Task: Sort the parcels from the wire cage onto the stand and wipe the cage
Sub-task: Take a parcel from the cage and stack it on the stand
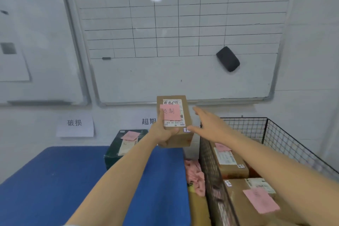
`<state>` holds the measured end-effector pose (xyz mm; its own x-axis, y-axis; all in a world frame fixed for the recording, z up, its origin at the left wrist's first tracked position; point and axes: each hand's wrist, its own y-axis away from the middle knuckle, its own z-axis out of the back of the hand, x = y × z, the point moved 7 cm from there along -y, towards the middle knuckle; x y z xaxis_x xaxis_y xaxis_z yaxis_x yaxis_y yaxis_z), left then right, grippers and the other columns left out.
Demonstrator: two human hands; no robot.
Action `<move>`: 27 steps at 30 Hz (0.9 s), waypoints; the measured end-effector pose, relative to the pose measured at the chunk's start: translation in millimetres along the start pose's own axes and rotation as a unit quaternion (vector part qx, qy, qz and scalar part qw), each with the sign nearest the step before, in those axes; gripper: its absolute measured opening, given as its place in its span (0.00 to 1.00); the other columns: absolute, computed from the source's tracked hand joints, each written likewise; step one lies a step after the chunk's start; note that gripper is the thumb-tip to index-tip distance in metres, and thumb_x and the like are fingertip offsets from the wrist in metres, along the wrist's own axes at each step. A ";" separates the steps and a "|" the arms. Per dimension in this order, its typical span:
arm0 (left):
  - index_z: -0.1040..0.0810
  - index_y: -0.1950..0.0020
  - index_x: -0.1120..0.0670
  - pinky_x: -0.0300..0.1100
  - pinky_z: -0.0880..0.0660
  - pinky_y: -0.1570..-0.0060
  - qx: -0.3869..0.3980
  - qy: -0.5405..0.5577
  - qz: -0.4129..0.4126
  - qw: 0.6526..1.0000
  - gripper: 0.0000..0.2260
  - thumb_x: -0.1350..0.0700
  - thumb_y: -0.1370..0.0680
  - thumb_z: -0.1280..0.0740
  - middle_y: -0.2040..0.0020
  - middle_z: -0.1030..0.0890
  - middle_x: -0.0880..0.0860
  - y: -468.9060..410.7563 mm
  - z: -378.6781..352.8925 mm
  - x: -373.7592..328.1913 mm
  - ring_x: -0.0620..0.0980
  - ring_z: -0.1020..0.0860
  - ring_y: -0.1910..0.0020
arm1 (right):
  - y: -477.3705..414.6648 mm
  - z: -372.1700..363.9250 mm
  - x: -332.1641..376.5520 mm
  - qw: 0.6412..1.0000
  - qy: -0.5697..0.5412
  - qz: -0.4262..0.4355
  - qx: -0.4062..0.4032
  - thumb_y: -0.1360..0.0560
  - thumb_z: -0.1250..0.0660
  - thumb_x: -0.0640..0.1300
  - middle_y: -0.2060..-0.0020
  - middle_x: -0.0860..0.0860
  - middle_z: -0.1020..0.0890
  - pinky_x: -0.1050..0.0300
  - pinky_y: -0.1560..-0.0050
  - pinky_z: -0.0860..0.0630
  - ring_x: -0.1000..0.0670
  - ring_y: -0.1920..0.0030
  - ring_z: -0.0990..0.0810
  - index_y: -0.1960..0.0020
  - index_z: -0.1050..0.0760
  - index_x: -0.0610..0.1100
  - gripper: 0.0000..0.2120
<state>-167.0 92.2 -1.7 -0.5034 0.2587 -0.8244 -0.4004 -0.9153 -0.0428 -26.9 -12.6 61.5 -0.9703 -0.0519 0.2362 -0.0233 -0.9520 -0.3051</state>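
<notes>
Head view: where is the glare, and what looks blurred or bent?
In the head view, two bright reflections glare near the top of the whiteboard; its frame bows from the wide lens; the right hand is motion-blurred, while the parcel in the left hand reads fairly sharp.

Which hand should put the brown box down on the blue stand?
Left. The left hand grips the brown box by the blue stand; the right hand is open beside it, holding nothing.

Parcel sorting room, office-type. Evidence: gridded whiteboard (183,75) with eraser (228,58); paper signs (74,124) in Chinese on wall (311,60); wire cage (286,139) of labelled cardboard parcels (231,163) bearing pink notes (261,201); blue-topped stand (55,180) beside it.
</notes>
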 end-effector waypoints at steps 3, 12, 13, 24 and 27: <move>0.63 0.23 0.43 0.54 0.25 0.41 0.031 -0.008 -0.004 0.999 0.48 0.46 0.27 0.28 0.30 0.30 0.51 -21.2 4.9 26.5 0.56 0.29 0.34 | -21.5 -23.8 19.3 1.000 -0.013 -0.005 0.003 0.22 0.36 0.55 0.27 0.46 0.35 0.52 0.32 0.35 0.47 0.28 0.34 0.23 0.46 0.43 0.34; 0.65 0.23 0.48 0.52 0.29 0.36 0.101 0.028 0.028 0.994 0.50 0.50 0.27 0.27 0.29 0.30 0.49 -47.9 -8.7 83.2 0.54 0.30 0.32 | -49.9 -96.9 32.0 0.996 -0.060 -0.046 0.041 0.23 0.33 0.50 0.29 0.47 0.31 0.57 0.39 0.33 0.47 0.32 0.31 0.24 0.43 0.46 0.32; 0.65 0.23 0.48 0.52 0.29 0.36 0.104 0.036 0.032 0.993 0.51 0.50 0.28 0.27 0.30 0.30 0.49 -50.5 -11.0 86.5 0.54 0.30 0.32 | -51.4 -102.8 31.2 0.996 -0.062 -0.047 0.049 0.23 0.34 0.51 0.30 0.47 0.31 0.58 0.40 0.33 0.46 0.32 0.30 0.24 0.44 0.46 0.32; 0.64 0.24 0.40 0.54 0.21 0.48 0.122 0.022 0.095 0.988 0.46 0.48 0.26 0.29 0.28 0.34 0.51 -72.9 -25.8 130.6 0.56 0.32 0.33 | -74.9 -174.9 -2.4 0.982 -0.099 -0.082 0.136 0.24 0.33 0.53 0.35 0.46 0.25 0.53 0.40 0.27 0.46 0.38 0.25 0.25 0.42 0.48 0.33; 0.67 0.24 0.44 0.51 0.18 0.55 0.118 -0.001 0.116 0.986 0.48 0.46 0.26 0.31 0.23 0.58 0.52 -76.8 -28.9 134.0 0.61 0.44 0.26 | -83.3 -184.4 -7.6 0.982 -0.115 -0.066 0.133 0.25 0.31 0.48 0.36 0.46 0.25 0.56 0.41 0.29 0.47 0.38 0.26 0.24 0.42 0.48 0.33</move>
<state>-181.6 188.3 -125.2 -0.6042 0.0508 -0.7952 -0.4402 -0.8531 0.2800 -62.0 122.7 -85.0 -0.8826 0.0396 0.4684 -0.0521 -0.9985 -0.0139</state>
